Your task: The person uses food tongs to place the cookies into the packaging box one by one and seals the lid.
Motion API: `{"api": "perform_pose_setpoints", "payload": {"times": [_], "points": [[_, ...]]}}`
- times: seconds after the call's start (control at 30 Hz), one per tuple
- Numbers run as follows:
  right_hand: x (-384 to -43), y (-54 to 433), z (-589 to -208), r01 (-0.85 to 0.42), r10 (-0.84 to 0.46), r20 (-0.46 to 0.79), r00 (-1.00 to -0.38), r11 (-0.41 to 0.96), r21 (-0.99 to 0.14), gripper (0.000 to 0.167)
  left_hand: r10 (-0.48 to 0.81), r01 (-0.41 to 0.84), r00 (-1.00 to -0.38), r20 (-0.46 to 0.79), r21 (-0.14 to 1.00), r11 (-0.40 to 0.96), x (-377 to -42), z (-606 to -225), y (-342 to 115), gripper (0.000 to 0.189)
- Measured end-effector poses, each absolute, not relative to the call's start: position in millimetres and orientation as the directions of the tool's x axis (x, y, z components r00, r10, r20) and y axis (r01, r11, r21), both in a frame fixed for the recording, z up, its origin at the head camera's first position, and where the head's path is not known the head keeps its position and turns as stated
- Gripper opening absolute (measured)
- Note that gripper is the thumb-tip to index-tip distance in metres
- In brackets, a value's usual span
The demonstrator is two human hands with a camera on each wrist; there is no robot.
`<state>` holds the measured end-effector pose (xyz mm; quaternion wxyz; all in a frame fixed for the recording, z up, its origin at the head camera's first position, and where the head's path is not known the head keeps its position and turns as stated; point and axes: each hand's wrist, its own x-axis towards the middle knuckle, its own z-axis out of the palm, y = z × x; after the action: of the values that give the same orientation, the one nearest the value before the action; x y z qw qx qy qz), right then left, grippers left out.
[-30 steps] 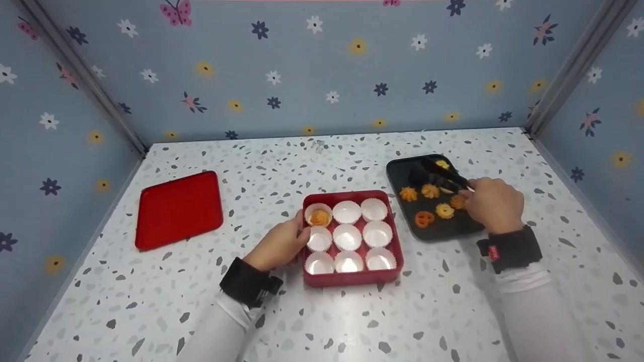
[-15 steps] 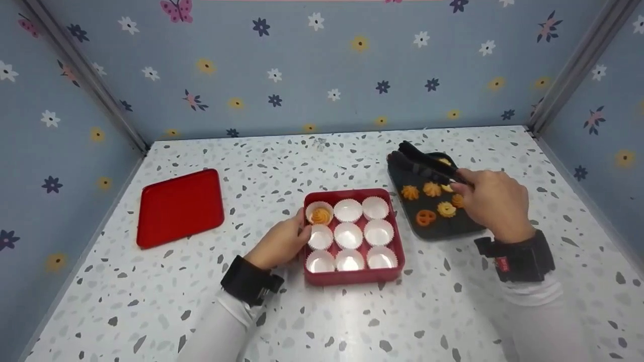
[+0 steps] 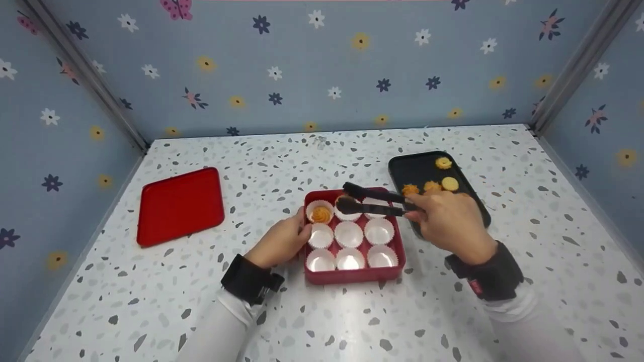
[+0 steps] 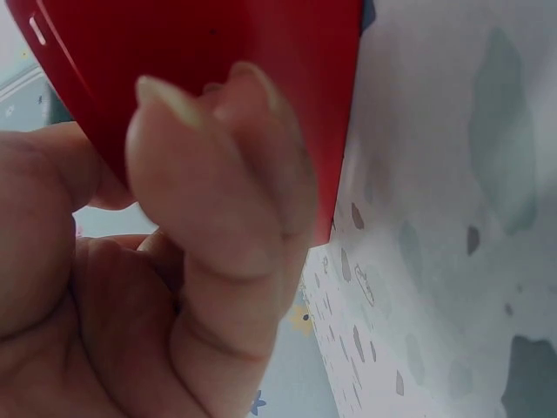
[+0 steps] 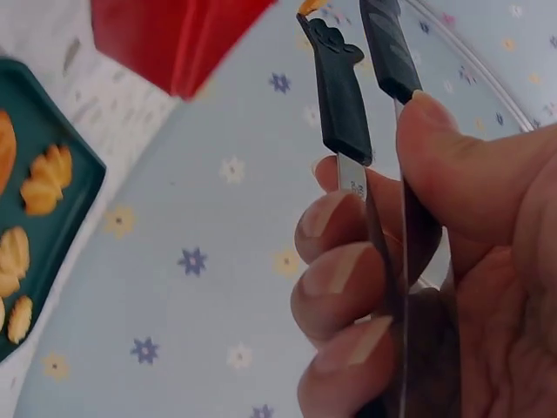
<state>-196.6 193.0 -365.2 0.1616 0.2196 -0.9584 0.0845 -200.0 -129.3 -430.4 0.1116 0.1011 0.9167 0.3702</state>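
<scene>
A red square box [image 3: 352,276] holds several white paper cups [image 3: 348,234] in rows. A swirled golden cookie [image 3: 321,215] lies in the back-left cup. My left hand [image 3: 282,242] grips the box's left wall, thumb at the rim and fingers along the outside, as the left wrist view shows. My right hand [image 3: 453,220] holds black-tipped tongs [image 3: 377,208], whose ends hover over the back-middle cup. Between the tips shows a small orange-brown piece [image 5: 309,6], mostly hidden, its kind unclear. In the right wrist view, thumb and fingers squeeze the metal arms.
A dark tray [image 3: 410,168] to the right of the box bears several cookies, including a round yellow one [image 3: 449,184]; my right hand covers part of it. At the left lies a shallow red tray or lid [image 3: 181,208]. Flowered walls [image 3: 282,65] enclose the speckled table.
My right hand has swung the tongs left from the dark tray to above the box's back row. My left hand stays at the box wall, and the box has not moved.
</scene>
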Motion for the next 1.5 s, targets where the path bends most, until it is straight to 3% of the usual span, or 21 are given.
{"api": "perform_pose_setpoints", "payload": {"times": [0.27,0.73,1.23,1.5], "points": [[-202,178,-386,-0.45,-0.413,0.33,-0.849,0.892,-0.039,0.021,0.266,0.091,-0.953,-0.146,0.698,0.71,-200,-428,-129,0.055],[-202,175,-392,-0.429,-0.418,0.362,-0.833,0.902,0.055,0.023,0.277,0.124,-0.954,-0.111,0.695,0.708,-199,-429,-129,0.045],[-202,177,-388,-0.44,-0.425,0.238,-0.873,0.898,-0.007,0.024,0.278,0.108,-0.952,-0.128,0.708,0.698,-199,-430,-129,0.042],[-197,192,-361,-0.418,-0.382,0.253,-0.889,0.903,-0.101,0.04,0.275,0.105,-0.952,-0.131,0.707,0.699,-199,-431,-130,0.045]]}}
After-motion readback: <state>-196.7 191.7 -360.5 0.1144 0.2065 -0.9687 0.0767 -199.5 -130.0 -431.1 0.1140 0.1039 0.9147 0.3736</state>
